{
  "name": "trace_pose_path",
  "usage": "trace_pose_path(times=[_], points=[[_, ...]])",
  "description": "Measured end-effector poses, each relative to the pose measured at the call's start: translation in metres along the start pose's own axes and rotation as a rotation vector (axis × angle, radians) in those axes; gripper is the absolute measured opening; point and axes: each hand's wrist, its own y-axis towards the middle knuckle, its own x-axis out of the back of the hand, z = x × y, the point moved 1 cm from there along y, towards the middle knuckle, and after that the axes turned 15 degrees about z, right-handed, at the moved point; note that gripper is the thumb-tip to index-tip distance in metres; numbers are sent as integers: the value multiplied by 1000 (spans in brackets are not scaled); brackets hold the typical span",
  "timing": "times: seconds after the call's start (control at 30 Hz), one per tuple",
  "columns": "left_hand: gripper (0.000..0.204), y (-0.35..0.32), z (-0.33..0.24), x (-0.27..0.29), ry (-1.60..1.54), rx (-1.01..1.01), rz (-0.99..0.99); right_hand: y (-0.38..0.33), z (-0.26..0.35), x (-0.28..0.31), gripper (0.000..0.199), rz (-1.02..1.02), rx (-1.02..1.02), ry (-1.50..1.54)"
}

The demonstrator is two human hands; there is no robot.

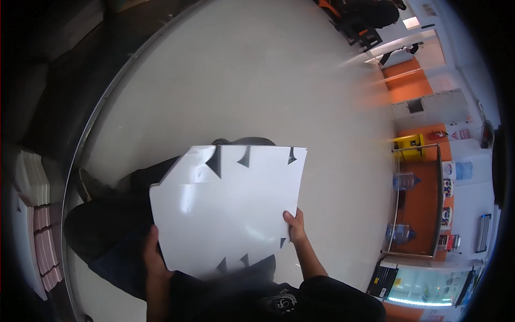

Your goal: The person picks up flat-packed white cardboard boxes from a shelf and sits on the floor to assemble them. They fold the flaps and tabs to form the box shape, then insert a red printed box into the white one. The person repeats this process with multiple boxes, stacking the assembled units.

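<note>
A large glossy white cardboard blank (230,209) spans the space in front of my body, with slanted left corners and dark pointed notches along its far and near edges. Whether it is one sheet or a thin stack, I cannot tell. At its lower left edge, my left hand (155,260) grips it, the fingers mostly hidden beneath. My right hand (294,225) pinches the right edge, thumb on top and the other fingers underneath. Below the blank, my dark-clothed legs and shoes show in part.
Stacked white card (33,177) and pinkish card stacks (45,236) lie at the far left, beyond a metal edge (86,134). Along the right wall stand a rack (441,198) with water jugs (405,181), a yellow bin (410,146) and a lit display fridge (429,284). Grey floor (257,70) stretches ahead.
</note>
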Motion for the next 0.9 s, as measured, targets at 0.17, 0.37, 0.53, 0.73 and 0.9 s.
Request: trace_pose_path(times=[0.17, 0.37, 0.53, 0.73, 0.9], points=[[59, -30, 16, -3, -62, -205, 364, -2, 22, -12, 49, -86, 20, -268], [69, -48, 3, 20, 91, -306, 537, -13, 54, -61, 43, -92, -39, -220], [59, -28, -45, -40, 288, -670, 413, -22, 53, -111, 40, 174, -133, -22], [44, 32, -132, -164, 1503, -1140, 338, -9, 44, -135, 52, 725, -444, 363], [56, 40, -152, -226, 1623, -545, 442, -21, 59, -121, 56, 711, -500, 572]])
